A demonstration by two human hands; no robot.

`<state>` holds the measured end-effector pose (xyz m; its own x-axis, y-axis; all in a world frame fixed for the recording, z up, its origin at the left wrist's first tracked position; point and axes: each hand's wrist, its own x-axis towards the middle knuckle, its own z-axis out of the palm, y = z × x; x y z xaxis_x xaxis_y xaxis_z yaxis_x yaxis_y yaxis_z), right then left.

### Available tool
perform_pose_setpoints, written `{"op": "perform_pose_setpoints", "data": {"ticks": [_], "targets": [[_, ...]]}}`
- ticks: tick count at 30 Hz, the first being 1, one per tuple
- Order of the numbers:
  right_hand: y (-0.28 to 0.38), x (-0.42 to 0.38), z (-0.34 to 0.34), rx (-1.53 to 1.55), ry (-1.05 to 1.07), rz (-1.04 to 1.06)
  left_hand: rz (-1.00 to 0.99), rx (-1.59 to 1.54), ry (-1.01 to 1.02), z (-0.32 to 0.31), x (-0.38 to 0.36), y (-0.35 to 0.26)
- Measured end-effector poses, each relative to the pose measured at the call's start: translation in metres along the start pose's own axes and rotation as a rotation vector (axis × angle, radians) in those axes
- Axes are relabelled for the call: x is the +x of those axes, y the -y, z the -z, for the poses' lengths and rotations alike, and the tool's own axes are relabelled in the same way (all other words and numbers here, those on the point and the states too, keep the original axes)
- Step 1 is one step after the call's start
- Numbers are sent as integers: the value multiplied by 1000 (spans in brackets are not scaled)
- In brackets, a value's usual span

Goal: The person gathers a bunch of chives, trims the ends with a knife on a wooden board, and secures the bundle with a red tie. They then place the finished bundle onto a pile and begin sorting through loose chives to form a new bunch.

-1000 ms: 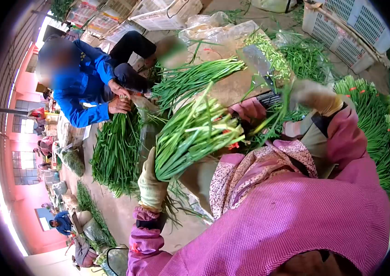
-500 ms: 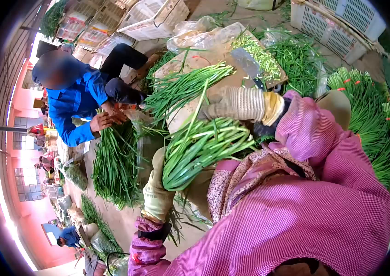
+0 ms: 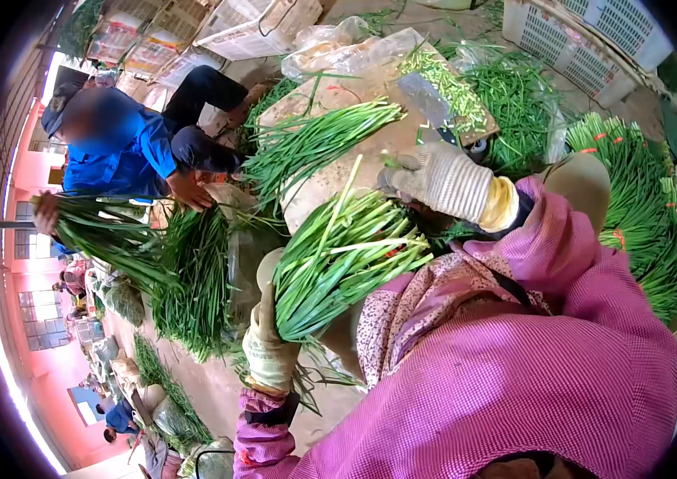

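My left hand (image 3: 269, 351), in a pale work glove, is closed around the leafy end of a loose bunch of garlic chives (image 3: 342, 267) above my lap. The pale stem ends point toward my right side, and one long stalk sticks up from the bunch. Just above those stems is my right hand (image 3: 446, 182), in a ribbed glove, with its fingers curled in. A short green chive piece (image 3: 389, 160) shows at its thumb. Beyond lie another bunch of chives (image 3: 326, 140) and a cleaver (image 3: 425, 97) on the cutting board (image 3: 338, 177).
Cut stem ends (image 3: 454, 92) cover the board's far right corner. Tied chive bundles (image 3: 634, 199) stand at right, near white crates (image 3: 570, 48). Across from me, a person in a blue jacket (image 3: 115, 160) lifts chives over a chive pile (image 3: 191, 287).
My right hand has turned and moved slightly right, with its fingers now curled. The bunch in my left hand has shifted a little. The co-worker has swung a handful of chives out to the left.
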<state>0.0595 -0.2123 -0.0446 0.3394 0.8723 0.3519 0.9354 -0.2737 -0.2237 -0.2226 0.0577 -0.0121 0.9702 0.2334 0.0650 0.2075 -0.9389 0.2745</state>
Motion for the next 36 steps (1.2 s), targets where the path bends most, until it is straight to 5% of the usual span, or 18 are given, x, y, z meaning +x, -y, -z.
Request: {"op": "perform_pose_setpoints", "data": {"ticks": [3, 5, 8, 9, 11, 13, 14, 16, 20, 21, 24, 26, 28, 30, 32, 33, 35, 36], "targets": [[13, -10, -9, 573, -73, -305, 35, -87, -30, -3, -5, -1], [10, -15, -15, 296, -47, -6, 45, -147, -16, -7, -4, -2], [25, -6, -19, 744, 206, -549, 54, -254, -6, -14, -8, -5], [19, -2, -24, 532, 36, -384, 54, -273, 13, -15, -9, -7], [3, -1, -12, 1072, -108, -801, 57, -295, 28, -15, -10, -9], [-21, -2, -14, 581, -283, -657, 31, -153, 43, -9, -12, -15], [-21, 0, -8, 581, -283, -662, 14, -82, 56, -8, -12, -16], [-14, 8, 9, 1148, 269, -815, -33, -58, 42, -9, -12, -16], [-14, 11, -34, 909, 425, -236, -137, 69, 3, -11, -11, -17], [-2, 7, -24, 905, 436, -339, -115, 39, 17, -11, -12, -17], [3, 4, -41, 747, 359, -285, -58, -12, 71, -12, -14, -17], [-3, 5, -57, 647, 16, -57, 9, -96, 123, -13, -13, -19], [-62, -14, -126, 1066, 327, -648, 30, -143, 152, -15, -9, -22], [-54, -11, -48, 297, 81, -618, 126, -387, 168, -15, -7, -27], [-59, -10, 10, 182, -58, -848, 127, -452, 130, -27, -9, -16], [-56, -12, 29, 183, -53, -840, 172, -528, 136, -27, -9, -18], [-31, -20, 58, 658, -71, -411, 246, -623, 153, -30, -9, -20], [-6, -21, 65, 839, 26, -488, 255, -596, 150, -30, -7, -24]]}}
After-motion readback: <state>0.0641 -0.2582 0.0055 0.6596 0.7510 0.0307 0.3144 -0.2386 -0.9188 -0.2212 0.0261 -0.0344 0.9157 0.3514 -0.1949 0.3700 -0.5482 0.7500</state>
